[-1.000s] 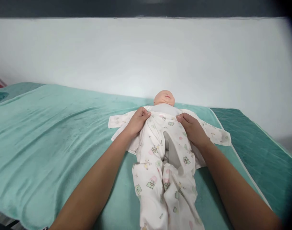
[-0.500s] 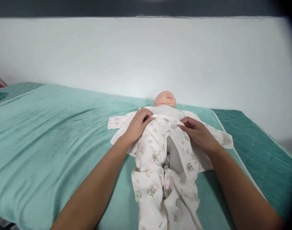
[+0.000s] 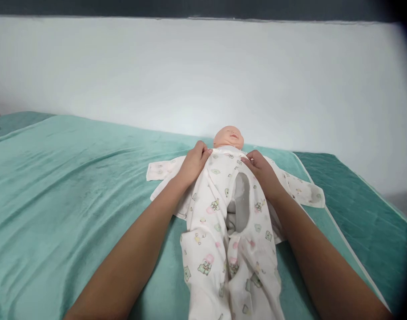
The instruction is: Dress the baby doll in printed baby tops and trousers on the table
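Note:
A baby doll lies on its back, head toward the wall, arms spread in white printed sleeves. White baby pants with small bears cover its body and legs, and an open crotch shows grey-white cloth beneath. My left hand pinches the waistband at its left end, high on the doll's chest. On the other side my right hand grips the waistband's right end. Spread under the doll is an open white shirt, its sleeves reaching out to both sides.
A light green blanket with folds covers the bed, and a darker green quilted mat shows at the right. Behind the doll's head rises a white wall with a dark band on top.
Both hands have moved up toward the doll's head, drawing the waistband higher over the chest. The crotch opening has shifted upward too, and the pants look straighter.

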The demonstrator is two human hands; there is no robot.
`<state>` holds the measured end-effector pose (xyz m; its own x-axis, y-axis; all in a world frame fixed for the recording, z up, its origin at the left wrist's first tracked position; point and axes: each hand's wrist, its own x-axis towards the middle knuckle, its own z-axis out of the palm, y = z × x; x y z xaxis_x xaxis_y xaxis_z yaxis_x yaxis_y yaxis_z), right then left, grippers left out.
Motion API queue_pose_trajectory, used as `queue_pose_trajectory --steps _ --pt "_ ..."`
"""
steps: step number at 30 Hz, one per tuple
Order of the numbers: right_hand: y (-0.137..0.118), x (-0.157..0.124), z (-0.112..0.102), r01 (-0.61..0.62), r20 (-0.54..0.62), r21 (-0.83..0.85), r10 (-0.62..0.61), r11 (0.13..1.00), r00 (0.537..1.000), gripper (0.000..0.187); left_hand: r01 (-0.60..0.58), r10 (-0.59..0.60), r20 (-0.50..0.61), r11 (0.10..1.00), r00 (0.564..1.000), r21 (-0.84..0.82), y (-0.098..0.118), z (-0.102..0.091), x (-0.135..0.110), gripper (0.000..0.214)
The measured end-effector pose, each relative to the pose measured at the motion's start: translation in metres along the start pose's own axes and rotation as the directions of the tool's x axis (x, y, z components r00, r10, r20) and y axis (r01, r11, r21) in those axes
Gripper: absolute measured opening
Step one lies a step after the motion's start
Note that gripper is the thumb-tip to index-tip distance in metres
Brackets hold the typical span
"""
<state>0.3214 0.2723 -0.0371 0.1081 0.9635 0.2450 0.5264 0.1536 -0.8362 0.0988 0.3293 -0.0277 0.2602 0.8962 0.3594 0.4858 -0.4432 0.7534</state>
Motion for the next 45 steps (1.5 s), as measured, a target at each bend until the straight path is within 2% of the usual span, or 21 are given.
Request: queue_pose_trajectory --steps 4,7,11,14,18,21,23,27,30,33,35,39,42,45 --pt "-0.002 0.006 0.0 -0.18 0.068 0.172 0.17 0.969 0.983 0.033 0.089 -0.089 -0.021 0.996 0.996 -0.012 -0.005 0.002 0.01 0.019" --pt "-0.002 0.005 0.002 -0.264 0.1 0.307 0.244 0.914 0.964 0.034 0.122 -0.123 -0.024 0.992 0.992 -0.033 -0.006 0.003 0.011 0.019" --pt "-0.003 0.003 0.005 -0.254 0.029 0.358 0.261 0.898 0.965 0.035 0.137 -0.134 -0.039 0.988 0.99 0.069 -0.003 0.006 0.008 0.019" --pt "-0.003 0.0 0.006 -0.23 -0.011 0.359 0.251 0.904 0.968 0.036 0.141 -0.127 -0.092 0.976 0.988 0.167 -0.002 0.008 0.003 0.019" --pt "-0.004 -0.004 0.006 -0.215 -0.014 0.377 0.237 0.901 0.971 0.032 0.147 -0.119 -0.237 0.984 0.964 0.105 -0.003 0.009 -0.006 0.021" --pt "-0.005 -0.005 0.005 -0.236 0.009 0.466 0.262 0.853 0.965 0.03 0.173 -0.149 -0.32 0.984 0.936 0.047 -0.005 0.009 -0.008 0.02" --pt "-0.007 -0.005 0.005 -0.245 0.031 0.545 0.272 0.802 0.962 0.03 0.204 -0.181 -0.296 0.978 0.938 0.051 -0.007 0.008 -0.006 0.02" --pt "-0.007 -0.006 0.003 -0.265 0.096 0.616 0.263 0.742 0.96 0.029 0.184 -0.168 -0.131 0.976 0.977 0.115 -0.013 0.007 -0.003 0.021" --pt "-0.005 -0.009 0.004 -0.239 0.023 0.562 0.274 0.792 0.962 0.029 0.104 -0.094 -0.098 0.99 0.991 0.099 -0.014 0.006 -0.008 0.022" --pt "-0.001 -0.017 0.006 -0.168 -0.091 0.498 0.245 0.851 0.965 0.027 0.054 -0.047 -0.125 0.997 0.991 0.06 -0.01 0.005 -0.02 0.014" --pt "0.003 -0.023 0.007 -0.129 -0.119 0.484 0.211 0.866 0.97 0.026 0.046 -0.039 -0.153 0.998 0.987 0.042 -0.007 0.004 -0.03 0.009" --pt "0.008 -0.036 0.008 -0.093 -0.162 0.459 0.186 0.884 0.969 0.026 0.099 -0.109 -0.135 0.992 0.985 -0.079 -0.003 0.0 -0.049 0.012" --pt "0.01 -0.045 0.006 -0.086 -0.2 0.421 0.185 0.903 0.962 0.024 0.16 -0.172 -0.057 0.971 0.983 -0.179 -0.002 -0.007 -0.061 0.012" --pt "0.009 -0.055 0.003 -0.145 -0.204 0.357 0.228 0.923 0.952 0.022 0.244 -0.233 0.075 0.93 0.97 -0.274 -0.002 -0.016 -0.069 0.014"
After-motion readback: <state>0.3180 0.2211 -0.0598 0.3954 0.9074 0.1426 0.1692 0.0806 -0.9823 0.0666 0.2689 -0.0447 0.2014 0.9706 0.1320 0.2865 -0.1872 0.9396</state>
